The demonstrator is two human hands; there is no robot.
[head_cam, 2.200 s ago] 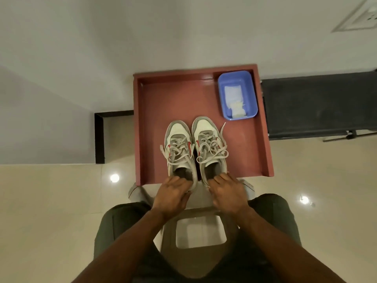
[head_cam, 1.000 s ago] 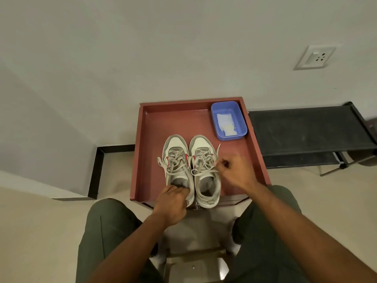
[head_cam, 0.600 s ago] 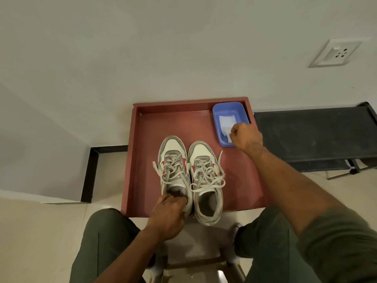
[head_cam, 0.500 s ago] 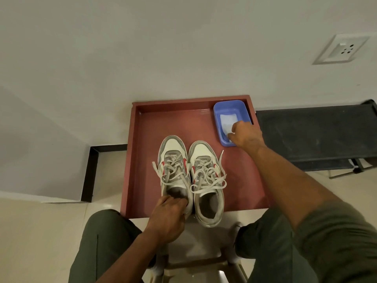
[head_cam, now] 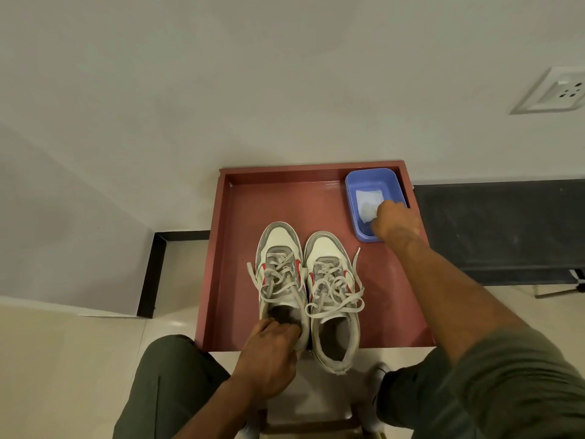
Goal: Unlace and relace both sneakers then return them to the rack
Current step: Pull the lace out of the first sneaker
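Fingers (head_cam: 286, 331) of the left hand (head_cam: 269, 353) still grip the left sneaker's (head_cam: 280, 280) heel on the red table (head_cam: 240, 217), while the right hand (head_cam: 395, 221) has left the right sneaker (head_cam: 332, 299) to pinch the white cloth (head_cam: 367, 202) in the blue tub (head_cam: 354, 213), so both remain laced and unlacing hasn't begun.

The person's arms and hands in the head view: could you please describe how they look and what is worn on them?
Both hands, left hand and right hand, are bare, with no gloves, rings or watch visible. The forearms are bare too. A dark olive-green sleeve sits pushed up on the right arm; no sleeve shows on the left.
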